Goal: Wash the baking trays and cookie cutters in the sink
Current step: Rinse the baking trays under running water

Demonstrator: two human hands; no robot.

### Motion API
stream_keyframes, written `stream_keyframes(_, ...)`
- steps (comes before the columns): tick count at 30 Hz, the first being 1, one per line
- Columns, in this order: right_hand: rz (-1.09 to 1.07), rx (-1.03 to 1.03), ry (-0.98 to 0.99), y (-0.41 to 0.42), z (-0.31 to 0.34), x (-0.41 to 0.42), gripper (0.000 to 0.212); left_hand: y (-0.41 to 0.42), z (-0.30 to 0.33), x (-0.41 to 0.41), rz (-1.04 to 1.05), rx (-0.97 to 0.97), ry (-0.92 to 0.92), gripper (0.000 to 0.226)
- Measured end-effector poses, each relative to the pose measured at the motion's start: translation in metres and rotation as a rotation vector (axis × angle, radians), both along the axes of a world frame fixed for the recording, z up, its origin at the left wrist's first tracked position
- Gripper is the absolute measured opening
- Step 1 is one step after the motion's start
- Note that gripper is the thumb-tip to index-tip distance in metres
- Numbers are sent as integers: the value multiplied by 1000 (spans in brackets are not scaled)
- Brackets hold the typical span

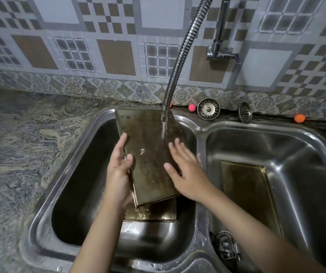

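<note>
A dull golden baking tray (148,146) is tilted over the left basin of the double sink (45,194), its far end against the back rim. Water runs from the flexible tap spout (166,113) onto it. My left hand (118,168) grips the tray's left edge, thumb on top. My right hand (183,170) lies flat on the tray's surface with straight fingers. A second tray (152,213) lies beneath it in the left basin. A third tray (250,194) leans in the right basin. Small metal cookie cutters (227,247) lie at the right basin's near corner.
Two metal strainer plugs (208,108) (245,112) stand on the sink's back ledge, with pink (191,107) and orange (299,118) balls beside them. A marbled stone counter (20,138) extends to the left. The tiled wall and wall tap (220,50) rise behind.
</note>
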State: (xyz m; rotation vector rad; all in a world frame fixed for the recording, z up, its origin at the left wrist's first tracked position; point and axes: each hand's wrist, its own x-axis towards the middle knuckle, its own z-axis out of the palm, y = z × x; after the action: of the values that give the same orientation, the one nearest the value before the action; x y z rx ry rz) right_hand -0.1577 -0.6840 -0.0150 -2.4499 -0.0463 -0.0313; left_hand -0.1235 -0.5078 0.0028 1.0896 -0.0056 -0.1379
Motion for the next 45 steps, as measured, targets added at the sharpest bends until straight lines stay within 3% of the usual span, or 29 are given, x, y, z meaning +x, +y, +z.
stream_keyframes(3,-168,-211,159,-18,9,33,69,-10,-8,-7,-31,-30,45,57)
stream_keyframes(5,-195,-295,152,-10,17,47,67,-22,-15,-8,-85,-46,72,58)
stream_keyframes(10,172,-297,-50,28,14,0,62,-19,-15,17,-47,-64,55,59)
stream_keyframes(13,111,-379,-6,-9,5,10,62,-5,-11,19,-161,-86,-6,63)
stream_keyframes(15,-110,-364,114,-32,11,41,67,-12,-16,11,-279,-53,19,81)
stream_keyframes(17,-217,-365,148,-31,19,62,70,-23,-22,3,-333,-50,82,81)
stream_keyframes(20,3,-367,8,11,18,42,61,-31,-21,8,-254,-108,133,81)
stream_keyframes(23,221,-359,-104,22,7,-1,59,-19,-16,18,-157,-203,161,66)
stream_keyframes(25,180,-372,-54,-5,6,6,59,-12,-16,19,-159,-166,164,61)
stream_keyframes(29,-160,-406,198,-36,24,45,66,-27,-14,-3,-278,-63,161,57)
stream_keyframes(32,-50,-425,90,-2,38,45,64,-45,0,-12,-334,-39,98,54)
stream_keyframes(34,90,-415,-25,19,41,22,62,-45,10,-4,-274,-43,50,63)
stream_keyframes(36,144,-413,-83,14,36,2,60,-31,14,7,-207,-93,82,54)
stream_keyframes(38,100,-433,-28,-13,29,1,59,-14,9,15,-184,-104,119,55)
stream_keyframes(42,-190,-371,165,-43,28,33,65,-23,1,0,-285,16,120,54)
stream_keyframes(45,-64,-388,83,-13,31,31,64,-40,-2,-7,-315,15,143,54)
